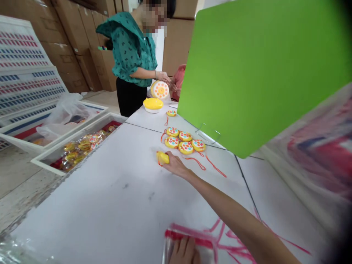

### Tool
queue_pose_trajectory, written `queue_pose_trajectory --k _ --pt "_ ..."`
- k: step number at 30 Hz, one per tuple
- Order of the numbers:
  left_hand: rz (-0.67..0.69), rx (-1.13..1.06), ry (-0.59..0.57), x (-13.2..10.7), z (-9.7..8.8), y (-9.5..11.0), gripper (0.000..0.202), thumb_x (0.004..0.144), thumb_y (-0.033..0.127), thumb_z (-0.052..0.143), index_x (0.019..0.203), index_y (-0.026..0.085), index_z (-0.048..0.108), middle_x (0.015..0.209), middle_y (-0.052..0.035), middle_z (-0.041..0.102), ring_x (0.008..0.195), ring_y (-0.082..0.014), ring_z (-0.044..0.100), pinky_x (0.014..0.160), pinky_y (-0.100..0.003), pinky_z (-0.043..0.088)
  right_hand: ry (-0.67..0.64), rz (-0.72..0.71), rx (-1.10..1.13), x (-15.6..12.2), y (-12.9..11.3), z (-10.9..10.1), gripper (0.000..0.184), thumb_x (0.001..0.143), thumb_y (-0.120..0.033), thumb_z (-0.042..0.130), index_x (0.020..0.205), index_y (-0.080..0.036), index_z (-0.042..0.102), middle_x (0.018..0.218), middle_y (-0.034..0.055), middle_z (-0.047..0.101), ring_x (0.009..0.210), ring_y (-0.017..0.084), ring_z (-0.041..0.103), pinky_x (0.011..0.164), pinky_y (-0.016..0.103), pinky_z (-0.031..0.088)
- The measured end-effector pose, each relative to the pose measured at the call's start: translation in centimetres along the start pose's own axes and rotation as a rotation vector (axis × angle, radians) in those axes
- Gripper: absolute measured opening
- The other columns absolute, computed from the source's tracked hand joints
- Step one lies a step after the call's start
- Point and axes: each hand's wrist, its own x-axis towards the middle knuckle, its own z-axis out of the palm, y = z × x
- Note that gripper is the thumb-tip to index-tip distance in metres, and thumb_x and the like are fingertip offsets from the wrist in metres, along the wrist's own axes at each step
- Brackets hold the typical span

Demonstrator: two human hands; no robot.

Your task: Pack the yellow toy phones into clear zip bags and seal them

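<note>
My right hand [176, 164] reaches forward over the white table, its fingers closed around a small yellow toy [163, 158] with a bit of orange cord under it. Just beyond it lies a cluster of several yellow toys [186, 147] with coloured dots on white faces and orange cords. One more such toy [171, 113] rests farther back. At the bottom edge, my left hand [184, 252] lies with its fingers flat on clear plastic bags [202, 240] with a red strip; its thumb and palm are partly out of view.
A large green board [255, 69] stands on the right beside a wire stand [207, 134]. At the far end, a person in a green blouse [134, 51] works near a yellow lidded container [153, 105]. Left of the table, a white crate [52, 167] holds bagged toys.
</note>
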Motion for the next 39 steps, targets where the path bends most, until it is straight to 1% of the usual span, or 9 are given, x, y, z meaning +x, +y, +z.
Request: queue_pose_trajectory --k 4,9,12,15,21,25,29,33,39 --pt "0.171 0.046 -0.073 1.5 -1.4 1.0 0.020 0.073 0.011 0.048 0.085 0.019 0.061 0.071 -0.0069 0.065 0.061 -0.0196 0.055 0.060 -0.033 0.040 0.009 0.088 0.187 -4.5 0.9 0.1 0.035 0.068 -0.031 0.061 0.098 -0.015 0.054 0.083 0.0051 0.062 0.072 0.019 0.058 0.056 0.023 0.040" --pt "0.152 0.055 -0.151 2.1 -2.6 0.9 0.012 0.076 0.015 0.048 0.066 0.018 0.053 0.064 -0.0036 0.056 0.061 -0.0191 0.050 0.060 -0.034 0.036 0.085 0.100 0.415 -11.1 2.0 0.2 0.022 0.064 -0.026 0.065 0.083 -0.017 0.058 0.069 -0.0029 0.058 0.064 0.012 0.054 0.054 0.020 0.040" --pt "0.233 0.025 -0.316 2.5 -3.5 0.6 0.008 0.074 0.022 0.055 0.069 0.018 0.051 0.078 -0.0038 0.059 0.070 -0.0199 0.052 0.063 -0.033 0.038 0.165 0.120 0.524 -14.2 2.7 0.3 0.021 0.072 -0.031 0.058 0.084 -0.015 0.055 0.072 -0.0006 0.057 0.066 0.013 0.055 0.054 0.020 0.044" --pt "0.216 0.052 -0.389 2.8 -4.2 0.6 0.010 0.075 0.013 0.052 0.084 0.018 0.054 0.086 -0.0053 0.060 0.076 -0.0201 0.053 0.066 -0.033 0.041 0.184 0.133 0.629 -16.4 3.2 0.7 0.027 0.079 -0.036 0.048 0.094 -0.013 0.051 0.075 0.0017 0.058 0.062 0.013 0.056 0.049 0.021 0.047" --pt "0.163 0.032 -0.521 3.4 -5.3 0.9 0.023 0.075 0.003 0.048 0.091 0.018 0.055 0.088 -0.0039 0.061 0.081 -0.0202 0.054 0.073 -0.034 0.045 0.243 0.210 0.833 -19.5 2.8 1.1 0.034 0.071 -0.028 0.057 0.101 -0.016 0.046 0.074 -0.0014 0.054 0.052 0.009 0.051 0.039 0.019 0.043" --pt "0.187 0.076 -0.530 3.7 -6.0 0.7 0.031 0.076 0.004 0.046 0.105 0.015 0.052 0.107 -0.0080 0.058 0.097 -0.0237 0.051 0.083 -0.039 0.043 0.285 0.198 0.882 -21.5 2.2 0.8 0.037 0.073 -0.031 0.056 0.105 -0.017 0.044 0.078 -0.0012 0.052 0.057 0.010 0.050 0.042 0.019 0.043" --pt "0.267 0.080 -0.534 3.4 -6.2 0.4 0.035 0.078 0.002 0.042 0.110 0.012 0.049 0.100 -0.0091 0.059 0.091 -0.0216 0.051 0.080 -0.036 0.043 0.316 0.211 0.891 -22.8 2.0 1.3 0.037 0.081 -0.038 0.049 0.110 -0.017 0.042 0.076 -0.0012 0.048 0.056 0.011 0.047 0.046 0.022 0.044" --pt "0.213 0.099 -0.550 3.2 -5.8 0.3 0.021 0.076 0.004 0.045 0.089 0.016 0.055 0.085 -0.0056 0.058 0.080 -0.0204 0.050 0.073 -0.035 0.042 0.292 0.258 0.956 -23.3 1.8 1.9 0.047 0.082 -0.043 0.046 0.121 -0.019 0.036 0.082 0.0008 0.049 0.058 0.012 0.050 0.048 0.024 0.047" --pt "0.256 0.070 -0.363 2.7 -4.8 -0.5 0.012 0.069 0.016 0.059 0.080 0.020 0.054 0.078 -0.0032 0.059 0.072 -0.0205 0.050 0.073 -0.038 0.039 0.282 0.275 0.839 -24.3 1.6 0.9 0.057 0.086 -0.048 0.039 0.134 -0.019 0.027 0.086 0.0022 0.054 0.056 0.013 0.052 0.058 0.029 0.050"
